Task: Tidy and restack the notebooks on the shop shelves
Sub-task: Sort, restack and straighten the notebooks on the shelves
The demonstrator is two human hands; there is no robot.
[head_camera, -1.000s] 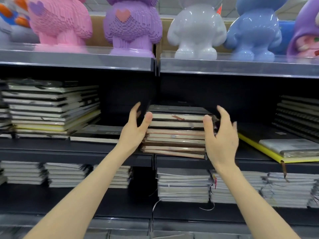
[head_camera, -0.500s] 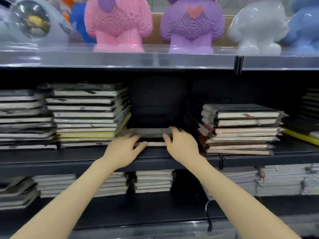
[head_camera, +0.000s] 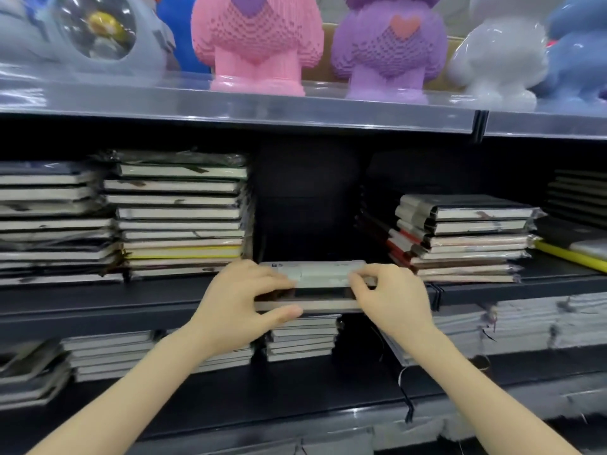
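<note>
Left hand (head_camera: 241, 307) and right hand (head_camera: 392, 300) pinch opposite ends of two stacked notebooks (head_camera: 323, 278) at the middle shelf (head_camera: 98, 302); fingers hide their corners, label (head_camera: 275, 265) blurred past "B5"

The top shelf (head_camera: 295, 110), with a clear front lip, carries a pink brick figure (head_camera: 253, 41), a purple brick figure (head_camera: 384, 47) and a glossy white figure (head_camera: 496, 57). On the dark middle shelf (head_camera: 98, 300) a tall notebook stack (head_camera: 180, 218) stands left of a gap, a shorter notebook stack (head_camera: 466, 238) right of it. In the gap, at the near edge, lies the low notebook pile (head_camera: 322, 274) gripped by my left hand (head_camera: 239, 300) and right hand (head_camera: 391, 297). The lower shelf (head_camera: 295, 389) bears small notebook stacks (head_camera: 300, 339).
</note>
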